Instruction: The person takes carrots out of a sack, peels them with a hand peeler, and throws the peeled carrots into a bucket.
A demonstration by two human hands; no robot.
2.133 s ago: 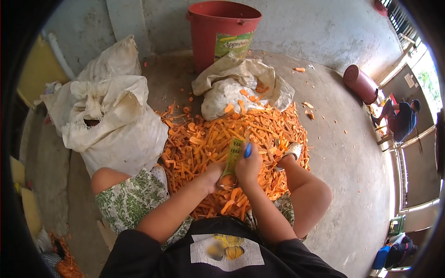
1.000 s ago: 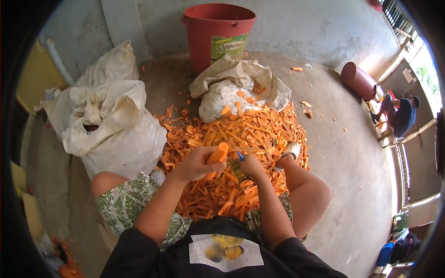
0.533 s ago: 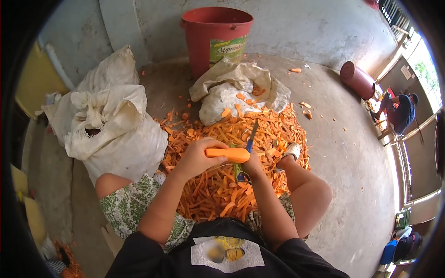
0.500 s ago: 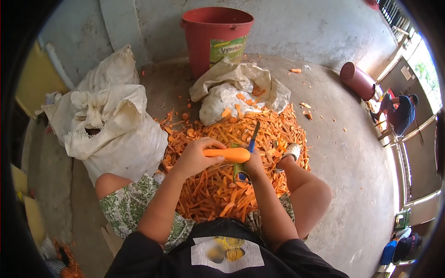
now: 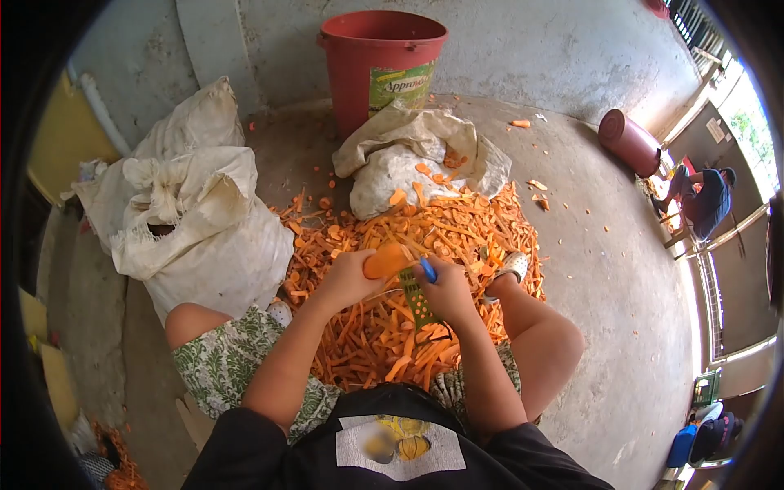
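Note:
My left hand (image 5: pixel 345 278) is closed around a peeled orange carrot (image 5: pixel 387 260), held above the peelings. Beside it, my right hand (image 5: pixel 448 291) grips the blue handle (image 5: pixel 428 270) of a knife. The blade is blurred near the carrot's right end, and I cannot tell whether it touches. Below and between the hands shows a green strip with holes (image 5: pixel 418 300); whether my right hand also holds it, I cannot tell. A wide heap of carrot peelings and cut pieces (image 5: pixel 400 343) lies under both hands, between my legs.
A pale woven sack (image 5: pixel 400 175) lies at the heap's far edge, before a red bin (image 5: pixel 351 77). Stuffed white sacks (image 5: pixel 208 261) stand at left. A dark red barrel (image 5: pixel 629 143) lies far right, near a seated person (image 5: pixel 707 204). Carrot scraps dot the concrete floor.
The carrot has turned from lying sideways to tilting up and to the right. My right hand has rotated, and the knife blade no longer points up and away. The green strip shows more.

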